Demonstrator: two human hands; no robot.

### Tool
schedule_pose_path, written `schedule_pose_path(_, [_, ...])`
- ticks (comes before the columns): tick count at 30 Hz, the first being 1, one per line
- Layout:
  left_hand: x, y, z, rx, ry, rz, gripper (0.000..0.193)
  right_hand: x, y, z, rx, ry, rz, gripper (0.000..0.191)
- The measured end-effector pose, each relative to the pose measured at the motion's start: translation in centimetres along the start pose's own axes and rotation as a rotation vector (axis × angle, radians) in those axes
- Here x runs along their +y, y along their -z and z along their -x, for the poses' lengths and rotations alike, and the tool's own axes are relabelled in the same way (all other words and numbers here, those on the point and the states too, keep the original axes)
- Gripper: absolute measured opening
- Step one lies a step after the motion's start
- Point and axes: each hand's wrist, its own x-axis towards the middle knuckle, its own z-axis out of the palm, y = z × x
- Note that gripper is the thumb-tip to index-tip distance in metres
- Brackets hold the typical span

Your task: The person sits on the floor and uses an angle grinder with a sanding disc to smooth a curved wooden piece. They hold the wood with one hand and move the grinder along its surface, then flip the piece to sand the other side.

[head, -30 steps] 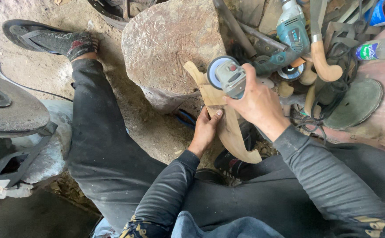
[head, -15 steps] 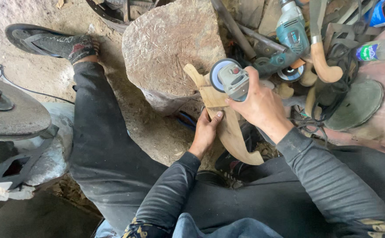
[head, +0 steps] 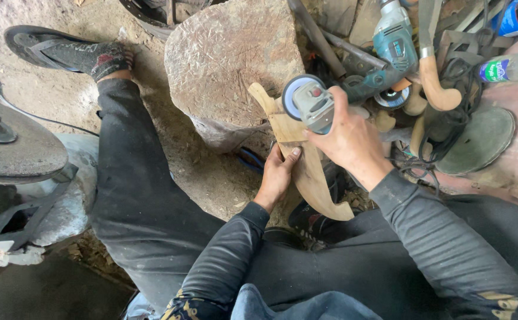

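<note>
Head view: right hand [head: 349, 141] clenched on grinder [head: 309, 105], disc against wood piece [head: 306, 160] — propped on stone block [head: 232, 59]. Left hand [head: 278, 175] gripping wood's left edge. Drill [head: 392, 44], bottle [head: 510, 66] just beyond.

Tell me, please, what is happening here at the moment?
A person sits on the ground with a curved wooden piece propped against a big stone block. The left hand steadies the wood from the side, while the right hand holds an angle grinder with its disc against the upper part of the wood. A teal power drill, other wooden handles and bottles lie beyond on the right.
</note>
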Motion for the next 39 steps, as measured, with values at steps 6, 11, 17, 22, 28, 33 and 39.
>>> schedule_pose_path(6, [-0.1, 0.1, -0.1, 0.002, -0.005, -0.03, 0.038, -1.3, -0.6, 0.1, 0.042, 0.129, -0.004, 0.086])
schedule_pose_path(11, [0.0, 0.2, -0.1, -0.015, 0.007, 0.021, 0.039, -1.2, -0.5, 0.0, 0.035, 0.095, 0.016, 0.085])
schedule_pose_path(17, [0.1, 0.3, -0.2, -0.04, -0.021, -0.009, 0.042, 0.3, 0.2, -0.2, 0.041, 0.027, 0.019, 0.087])
schedule_pose_path(22, [0.1, 0.1, -0.2, -0.026, 0.009, 0.011, 0.041, 1.3, 0.8, -0.7, 0.088, 0.018, -0.039, 0.085])
schedule_pose_path(28, [0.0, 0.0, -0.4, -0.019, -0.013, -0.007, 0.042, 0.5, -0.1, -0.4, -0.006, 0.02, 0.016, 0.091])
schedule_pose_path(33, [-0.1, 0.1, -0.4, -0.016, -0.006, 0.028, 0.042, 1.4, 0.1, -0.7, 0.044, 0.022, -0.02, 0.088])
schedule_pose_path(39, [0.0, 0.0, -0.4, -0.027, -0.008, 0.026, 0.043, 2.0, 0.5, -1.1, 0.11, 0.046, -0.074, 0.086])
